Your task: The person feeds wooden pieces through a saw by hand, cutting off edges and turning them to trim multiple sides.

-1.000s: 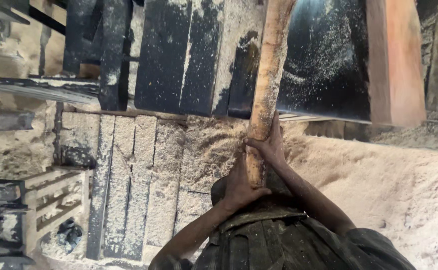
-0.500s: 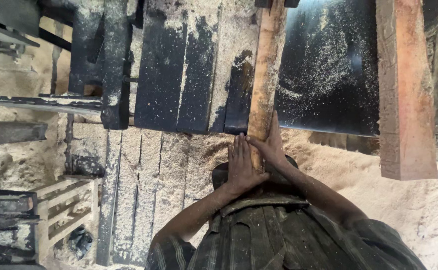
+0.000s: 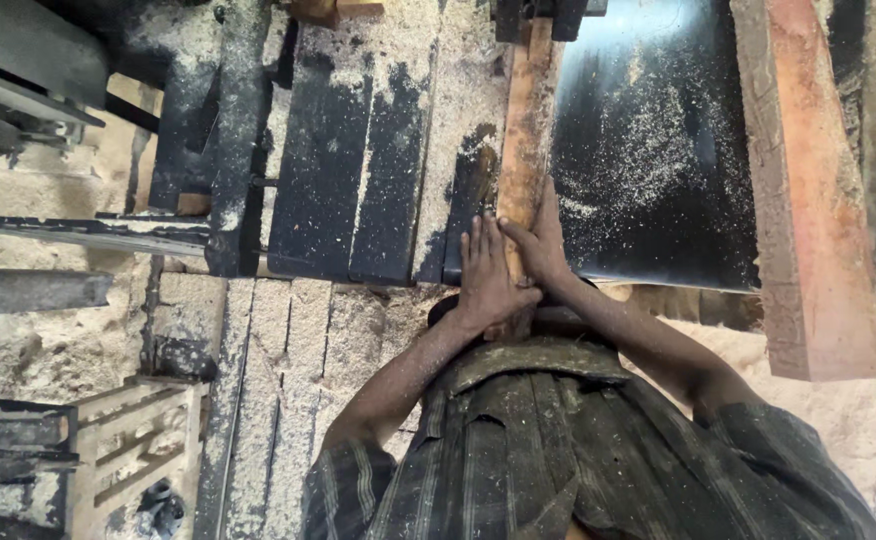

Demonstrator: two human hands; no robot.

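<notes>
In the head view, both hands are in the middle of the frame and lie flat on the near end of a narrow wooden strip (image 3: 524,130), which runs from the hands up to the top edge. The left hand (image 3: 486,275) is open with the fingers stretched and pressed on the wood; the right hand (image 3: 541,238) is also open, its palm against the strip just beside the left one, and the two hands touch each other. Neither hand closes around the strip. The strip lies on a dark machine table (image 3: 658,170) that is covered with sawdust and fills the upper middle of the frame. At the top edge a dark metal part (image 3: 541,15) stands over the strip and hides its far end. To the right, a thick reddish plank (image 3: 808,200) lies along the table, well apart from the hands, and its near end hangs over the table edge. In the upper left are grey metal frame parts (image 3: 78,235). In the lower left stands a pale wooden crate (image 3: 123,455) on a floor deep in sawdust (image 3: 298,340). The person's striped shirt (image 3: 558,450) fills the lower middle.
</notes>
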